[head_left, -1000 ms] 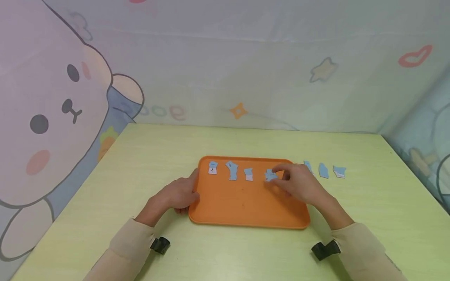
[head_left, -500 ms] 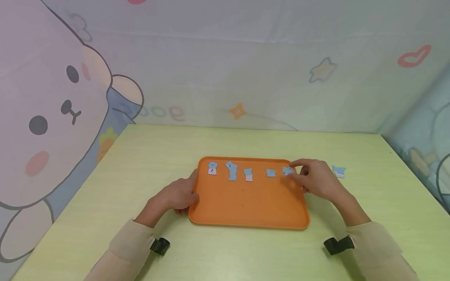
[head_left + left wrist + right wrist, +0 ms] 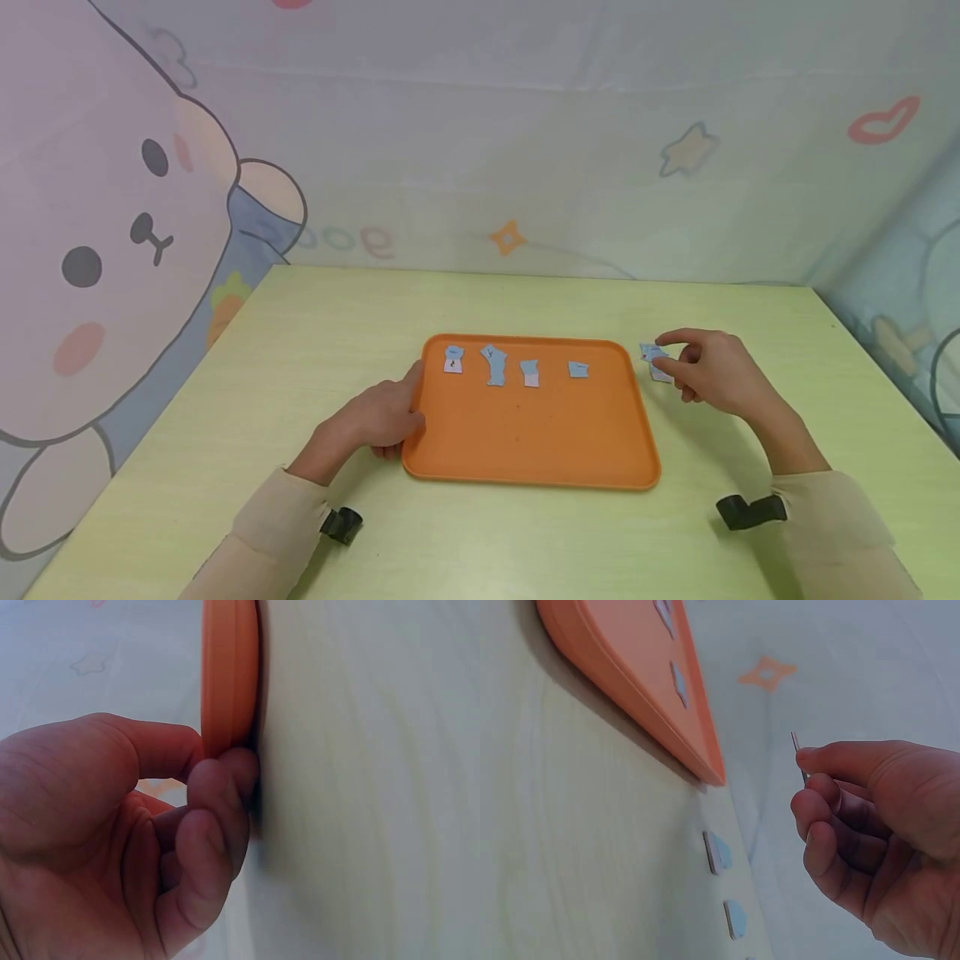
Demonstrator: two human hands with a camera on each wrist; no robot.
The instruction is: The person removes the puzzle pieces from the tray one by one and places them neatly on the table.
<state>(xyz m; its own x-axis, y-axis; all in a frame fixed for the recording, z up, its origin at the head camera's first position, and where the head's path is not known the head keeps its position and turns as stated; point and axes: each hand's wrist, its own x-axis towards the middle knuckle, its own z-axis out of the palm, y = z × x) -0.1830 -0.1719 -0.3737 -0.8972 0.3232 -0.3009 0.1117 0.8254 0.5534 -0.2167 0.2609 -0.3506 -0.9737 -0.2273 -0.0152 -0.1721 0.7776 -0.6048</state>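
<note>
My left hand (image 3: 386, 414) grips the left rim of an orange tray (image 3: 532, 442), with the thumb at the near side and fingertips tucked under the edge in the left wrist view. Between thumb and forefinger, my right hand (image 3: 712, 371) pinches a thin, flat, light-blue puzzle piece (image 3: 651, 352). It is just beyond the tray's right rim, and in the right wrist view the piece (image 3: 796, 740) appears edge-on, raised off the table. Behind it in the head view, part of another blue-and-white piece (image 3: 661, 376) shows. Several puzzle pieces (image 3: 493, 367) lie in a row along the tray's far side.
On the table (image 3: 525, 542) right of the tray, flat pieces (image 3: 718, 853) lie in a line in the right wrist view; my right hand hides some from the head camera. A printed cloth backdrop (image 3: 480, 150) rises behind the table's far edge.
My right hand has moved right, carrying the pinched piece from over the tray past its right rim. Pieces seen earlier at the right are now partly hidden by it. The left hand stays put.
</note>
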